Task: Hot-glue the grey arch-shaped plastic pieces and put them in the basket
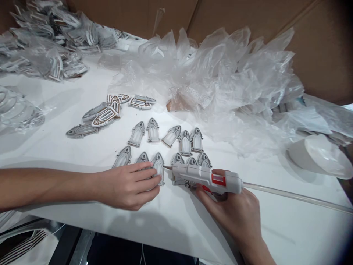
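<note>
My right hand point(234, 209) is wrapped round a white glue gun point(193, 173) with red parts. A long clear glue stick point(298, 200) runs out of its back to the right. The gun's metal tip points left, close to the right edge of a grey arched window piece point(158, 167). My left hand point(132, 184) lies palm down with its fingers stretched out, the fingertips resting on that piece and on the one beside it. More grey arched pieces point(185, 142) lie in two loose rows; the gun partly covers those at the right.
A loose pile of arched pieces point(106, 116) lies left of the rows. Bagged pieces point(52, 40) fill the back left, crumpled clear plastic bags point(220, 70) the back. A white bowl point(317, 156) stands at the right, clear plastic rings point(16, 108) at the left.
</note>
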Motion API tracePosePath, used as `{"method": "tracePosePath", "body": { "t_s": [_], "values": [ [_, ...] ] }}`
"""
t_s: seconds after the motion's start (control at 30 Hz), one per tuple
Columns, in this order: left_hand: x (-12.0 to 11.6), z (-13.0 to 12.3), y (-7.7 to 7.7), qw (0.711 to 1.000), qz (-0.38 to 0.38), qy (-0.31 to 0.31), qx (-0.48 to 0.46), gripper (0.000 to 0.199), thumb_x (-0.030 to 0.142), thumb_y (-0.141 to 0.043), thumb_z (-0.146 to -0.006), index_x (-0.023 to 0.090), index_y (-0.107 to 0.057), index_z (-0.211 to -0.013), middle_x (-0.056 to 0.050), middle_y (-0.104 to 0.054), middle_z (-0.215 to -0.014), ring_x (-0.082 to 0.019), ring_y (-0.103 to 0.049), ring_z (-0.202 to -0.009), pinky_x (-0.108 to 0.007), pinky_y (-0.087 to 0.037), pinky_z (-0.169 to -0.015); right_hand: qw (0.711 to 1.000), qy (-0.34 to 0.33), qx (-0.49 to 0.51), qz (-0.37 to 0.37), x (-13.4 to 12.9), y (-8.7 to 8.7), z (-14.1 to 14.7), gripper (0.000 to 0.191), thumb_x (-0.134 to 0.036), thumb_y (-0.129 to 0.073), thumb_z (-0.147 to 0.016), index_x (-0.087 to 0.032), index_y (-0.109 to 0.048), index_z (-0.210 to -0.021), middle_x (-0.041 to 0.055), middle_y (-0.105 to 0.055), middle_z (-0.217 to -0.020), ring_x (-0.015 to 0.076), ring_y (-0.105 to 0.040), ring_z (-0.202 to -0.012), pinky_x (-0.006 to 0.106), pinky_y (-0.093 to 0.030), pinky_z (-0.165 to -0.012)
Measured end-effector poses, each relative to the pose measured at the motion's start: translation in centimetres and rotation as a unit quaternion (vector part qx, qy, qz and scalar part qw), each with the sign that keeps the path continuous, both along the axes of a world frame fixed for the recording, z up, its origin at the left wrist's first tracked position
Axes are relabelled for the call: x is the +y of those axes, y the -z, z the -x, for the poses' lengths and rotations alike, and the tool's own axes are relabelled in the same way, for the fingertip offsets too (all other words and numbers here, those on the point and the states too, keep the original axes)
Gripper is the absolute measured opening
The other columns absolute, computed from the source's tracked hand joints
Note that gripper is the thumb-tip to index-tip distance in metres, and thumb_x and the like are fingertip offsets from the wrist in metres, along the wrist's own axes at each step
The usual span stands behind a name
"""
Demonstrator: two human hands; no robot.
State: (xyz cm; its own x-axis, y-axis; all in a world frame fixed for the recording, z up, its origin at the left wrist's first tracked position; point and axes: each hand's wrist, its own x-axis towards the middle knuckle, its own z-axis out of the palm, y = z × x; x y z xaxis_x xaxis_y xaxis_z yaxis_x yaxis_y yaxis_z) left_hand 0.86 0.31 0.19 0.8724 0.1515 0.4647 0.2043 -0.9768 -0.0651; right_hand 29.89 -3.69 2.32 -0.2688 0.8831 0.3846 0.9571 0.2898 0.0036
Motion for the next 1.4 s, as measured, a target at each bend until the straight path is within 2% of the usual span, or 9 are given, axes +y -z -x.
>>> {"method": "tracePosePath", "body": {
  "t_s": [0.2, 0.33, 0.5, 0.73, 0.97, 1.23, 1.4],
  "values": [
    [-0.1, 0.0, 0.0, 1.000, -0.004, -0.001, -0.002, 0.023, 0.026, -0.062, -0.084, 0.013, -0.069, -0.102, -0.009, -0.067, -0.114, -0.020, -0.064, -0.103, -0.038, -0.053, -0.097, 0.999, 0.006, 0.044, 0.003, 0.0, 0.0, -0.2, 0.030, -0.041, -0.057, -0.081, -0.014, -0.062, -0.094, -0.0018, -0.059, -0.053, 0.0127, -0.055, -0.042, 0.021, -0.038, -0.045],
    [-0.1, 0.2, 0.0, 1.000, -0.008, 0.003, -0.013, 0.022, 0.026, -0.063, -0.083, 0.013, -0.069, -0.100, -0.010, -0.068, -0.111, -0.021, -0.065, -0.102, -0.037, -0.054, -0.098, 0.998, 0.040, 0.045, 0.005, 0.0, 0.3, -0.4, 0.034, -0.048, -0.059, -0.081, -0.015, -0.064, -0.086, -0.0022, -0.053, -0.045, 0.0138, -0.053, -0.040, 0.023, -0.035, -0.044],
    [0.0, 0.2, 0.1, 0.999, -0.014, 0.023, -0.039, 0.022, 0.027, -0.062, -0.083, 0.011, -0.069, -0.097, -0.012, -0.069, -0.108, -0.023, -0.066, -0.102, -0.039, -0.055, -0.097, 0.994, 0.061, 0.094, 0.014, -0.2, 0.1, -0.4, 0.036, -0.047, -0.062, -0.079, -0.014, -0.066, -0.092, -0.0029, -0.052, -0.044, 0.0143, -0.055, -0.040, 0.023, -0.035, -0.042],
    [-0.1, 0.4, 0.0, 0.995, -0.040, 0.018, -0.086, 0.017, 0.026, -0.059, -0.082, 0.012, -0.067, -0.086, -0.009, -0.070, -0.090, -0.021, -0.068, -0.089, -0.039, -0.058, -0.090, 0.983, 0.050, 0.170, 0.054, -0.2, -0.7, 0.1, 0.030, -0.041, -0.065, -0.078, -0.015, -0.063, -0.090, 0.0003, -0.065, -0.063, 0.0124, -0.061, -0.050, 0.020, -0.045, -0.047],
    [-0.1, 0.4, 0.0, 0.995, -0.041, 0.013, -0.090, 0.014, 0.022, -0.059, -0.079, 0.011, -0.067, -0.082, -0.009, -0.071, -0.087, -0.022, -0.069, -0.085, -0.038, -0.059, -0.086, 0.987, 0.009, 0.150, 0.063, -0.1, -0.7, 0.3, 0.026, -0.033, -0.060, -0.074, -0.015, -0.059, -0.093, -0.0041, -0.060, -0.056, 0.0077, -0.052, -0.039, 0.018, -0.042, -0.043],
    [0.0, 0.3, -0.3, 0.995, -0.040, 0.015, -0.091, 0.012, 0.022, -0.058, -0.078, 0.012, -0.065, -0.079, -0.010, -0.070, -0.084, -0.020, -0.068, -0.083, -0.037, -0.058, -0.087, 0.994, -0.012, 0.090, 0.064, -0.1, -0.2, 0.0, 0.025, -0.034, -0.058, -0.072, -0.017, -0.059, -0.091, -0.0020, -0.066, -0.064, 0.0095, -0.055, -0.041, 0.019, -0.042, -0.044],
    [0.0, 0.3, -0.2, 0.996, -0.033, 0.017, -0.087, 0.012, 0.020, -0.059, -0.076, 0.011, -0.066, -0.079, -0.010, -0.070, -0.084, -0.021, -0.068, -0.083, -0.038, -0.058, -0.086, 0.995, -0.034, 0.081, 0.054, 0.0, -0.2, 0.1, 0.024, -0.032, -0.055, -0.074, -0.017, -0.058, -0.092, -0.0064, -0.057, -0.051, 0.0096, -0.052, -0.038, 0.019, -0.040, -0.042]
  ]
}}
